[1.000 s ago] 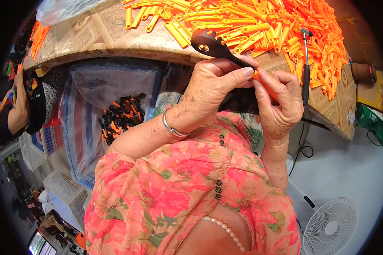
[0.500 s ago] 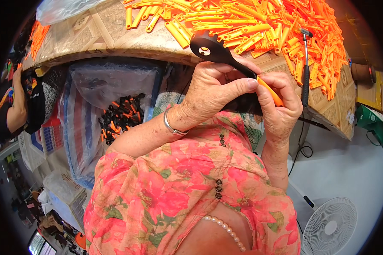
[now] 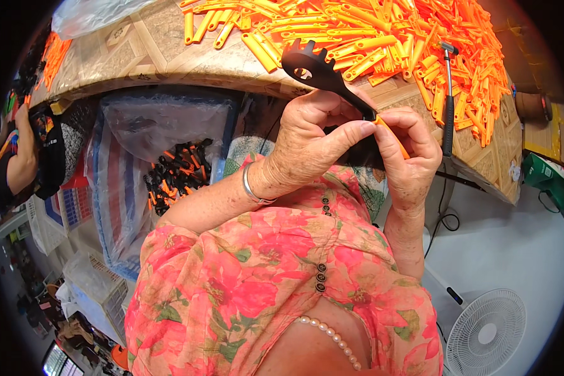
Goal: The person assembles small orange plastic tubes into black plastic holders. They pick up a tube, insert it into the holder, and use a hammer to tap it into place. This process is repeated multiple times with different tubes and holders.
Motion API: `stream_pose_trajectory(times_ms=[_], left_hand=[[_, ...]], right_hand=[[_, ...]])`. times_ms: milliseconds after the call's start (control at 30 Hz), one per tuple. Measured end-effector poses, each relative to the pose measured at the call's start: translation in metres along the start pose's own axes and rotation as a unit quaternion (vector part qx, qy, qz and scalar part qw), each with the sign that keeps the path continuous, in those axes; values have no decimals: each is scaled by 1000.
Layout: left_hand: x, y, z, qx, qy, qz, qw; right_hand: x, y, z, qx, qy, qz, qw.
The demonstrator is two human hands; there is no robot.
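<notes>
Both of my hands are closed together over the front edge of the table. My left hand (image 3: 313, 138) grips the black neck of a spaghetti server (image 3: 312, 67), its toothed head with a round hole pointing up and left. Thumb and fingers of my right hand (image 3: 412, 150) are wrapped round an orange handle (image 3: 388, 130). The handle meets the black neck between the two hands; how deeply they are joined is hidden by my fingers.
Beyond my hands, a big heap of orange handles (image 3: 357, 28) covers the table (image 3: 131, 59). A hammer (image 3: 450, 100) lies at its right. Below left, a plastic-lined bin (image 3: 116, 188) holds several black-and-orange utensils (image 3: 178, 172). A fan (image 3: 487, 332) stands lower right; another person's arm (image 3: 24, 150) shows far left.
The spaghetti server has turned a little, so more of its teeth show. My right hand has shifted slightly left and its fingers sit closer to the neck.
</notes>
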State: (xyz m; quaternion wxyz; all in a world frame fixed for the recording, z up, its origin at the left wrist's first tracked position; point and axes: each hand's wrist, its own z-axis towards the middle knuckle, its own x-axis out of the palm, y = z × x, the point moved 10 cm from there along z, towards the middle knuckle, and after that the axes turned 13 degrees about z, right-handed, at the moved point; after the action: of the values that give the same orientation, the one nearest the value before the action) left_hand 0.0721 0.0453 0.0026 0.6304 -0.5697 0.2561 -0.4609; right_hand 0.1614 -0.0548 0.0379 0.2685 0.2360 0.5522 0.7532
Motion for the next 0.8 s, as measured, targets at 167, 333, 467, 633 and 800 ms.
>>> stream_pose_trajectory(times_ms=[167,333,467,633,800], left_hand=[[-7,-7,-2,55,-55,86,993],[4,-46,-15,226,-63,402,885],[2,-28,7,81,-63,148,984],[-4,-34,8,132,-41,199,970],[-7,-46,4,124,-37,180,975]], right_hand=[[3,-9,-6,9,-10,33,999],[20,22,-7,-146,24,-147,978],[6,21,1,-110,-17,-118,987],[8,13,5,-70,-16,-30,997],[16,19,1,-93,12,-42,995]])
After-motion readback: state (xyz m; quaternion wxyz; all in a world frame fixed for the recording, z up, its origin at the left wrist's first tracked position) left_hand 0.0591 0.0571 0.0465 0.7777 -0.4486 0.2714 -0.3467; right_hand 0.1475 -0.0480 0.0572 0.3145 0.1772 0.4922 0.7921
